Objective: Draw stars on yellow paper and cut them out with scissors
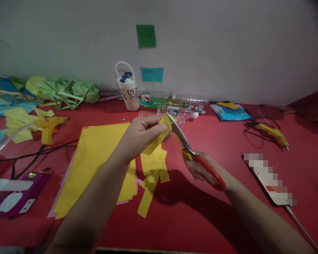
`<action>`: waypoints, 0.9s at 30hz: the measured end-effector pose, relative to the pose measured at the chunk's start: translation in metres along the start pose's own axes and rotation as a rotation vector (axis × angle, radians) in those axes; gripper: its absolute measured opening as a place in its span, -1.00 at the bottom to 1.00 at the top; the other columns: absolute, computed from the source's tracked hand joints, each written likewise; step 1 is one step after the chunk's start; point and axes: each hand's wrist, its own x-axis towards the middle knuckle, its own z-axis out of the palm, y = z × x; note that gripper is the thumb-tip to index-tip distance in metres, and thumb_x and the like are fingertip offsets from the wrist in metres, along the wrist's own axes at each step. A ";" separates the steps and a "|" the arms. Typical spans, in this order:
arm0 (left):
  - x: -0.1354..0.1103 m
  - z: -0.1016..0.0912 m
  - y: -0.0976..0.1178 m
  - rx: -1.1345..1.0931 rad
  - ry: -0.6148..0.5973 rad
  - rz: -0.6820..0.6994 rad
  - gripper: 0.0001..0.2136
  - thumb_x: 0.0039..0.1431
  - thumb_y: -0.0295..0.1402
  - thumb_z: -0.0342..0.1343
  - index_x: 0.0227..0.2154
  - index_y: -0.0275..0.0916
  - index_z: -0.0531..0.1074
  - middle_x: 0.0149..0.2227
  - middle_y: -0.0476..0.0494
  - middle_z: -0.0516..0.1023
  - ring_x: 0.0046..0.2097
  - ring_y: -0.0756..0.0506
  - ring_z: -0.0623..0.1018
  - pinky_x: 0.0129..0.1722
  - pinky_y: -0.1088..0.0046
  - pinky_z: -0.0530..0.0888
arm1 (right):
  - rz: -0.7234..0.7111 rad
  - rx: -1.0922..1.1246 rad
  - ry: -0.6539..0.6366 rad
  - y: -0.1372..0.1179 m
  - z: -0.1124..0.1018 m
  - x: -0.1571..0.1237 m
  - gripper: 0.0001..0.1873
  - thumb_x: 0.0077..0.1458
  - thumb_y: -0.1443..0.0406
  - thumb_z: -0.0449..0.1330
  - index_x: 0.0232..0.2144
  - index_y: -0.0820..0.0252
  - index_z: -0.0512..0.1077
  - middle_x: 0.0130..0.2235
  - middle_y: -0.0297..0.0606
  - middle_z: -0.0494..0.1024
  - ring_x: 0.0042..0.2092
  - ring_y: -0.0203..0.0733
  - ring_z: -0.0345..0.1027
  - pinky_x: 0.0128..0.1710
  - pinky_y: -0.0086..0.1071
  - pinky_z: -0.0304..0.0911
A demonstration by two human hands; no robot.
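Note:
My left hand [143,132] pinches a small folded piece of yellow paper [157,140] between thumb and fingers, with thin lines drawn on it. Red-handled scissors [210,172] are gripped in my right hand [198,165], their blades pointing up and left. The blade tips meet the upper end of the yellow paper; whether they are cutting through it I cannot tell. Below the hands, several yellow paper scraps and strips [151,180] lie in a loose pile. A stack of yellow sheets [100,151] rests under and beside my left forearm, with pink paper showing at its edges.
On the red table [190,218], a yellow glue gun [49,127] and a purple device [22,197] lie left, and another glue gun [272,134] and a phone [267,180] right. A white cup [128,93], plastic bottles [164,100] and green folded paper [66,90] line the wall.

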 end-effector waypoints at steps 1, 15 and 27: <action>0.000 0.000 0.000 -0.003 0.001 -0.001 -0.84 0.06 -0.31 0.17 -0.53 -0.25 0.53 -0.52 -0.02 0.55 -0.48 0.02 0.46 -0.49 0.52 0.35 | -0.003 -0.007 0.005 0.000 0.000 0.000 -0.52 0.24 -0.08 0.15 -0.47 0.10 0.14 -0.61 -0.56 0.14 -0.65 -0.45 -0.06 -0.67 -0.48 -0.07; 0.013 -0.008 -0.014 -0.377 -0.065 -0.196 -0.66 0.15 -0.03 0.14 -0.33 -0.25 0.52 -0.57 -0.13 0.58 -0.60 -0.05 0.53 -0.60 0.49 0.44 | -0.122 0.077 0.124 0.005 0.001 0.008 -0.54 0.20 -0.07 0.15 -0.52 0.08 0.19 -0.73 -0.56 0.17 -0.72 -0.41 -0.07 -0.73 -0.47 0.01; 0.002 0.040 -0.025 -0.212 -0.195 -0.086 -0.63 0.06 -0.05 0.25 -0.61 -0.20 0.33 -0.61 0.06 0.36 -0.56 0.07 0.36 -0.49 0.52 0.39 | -0.150 0.054 0.144 0.004 0.004 0.004 -0.53 0.20 -0.11 0.14 -0.48 0.09 0.21 -0.70 -0.57 0.16 -0.71 -0.42 -0.06 -0.70 -0.47 0.05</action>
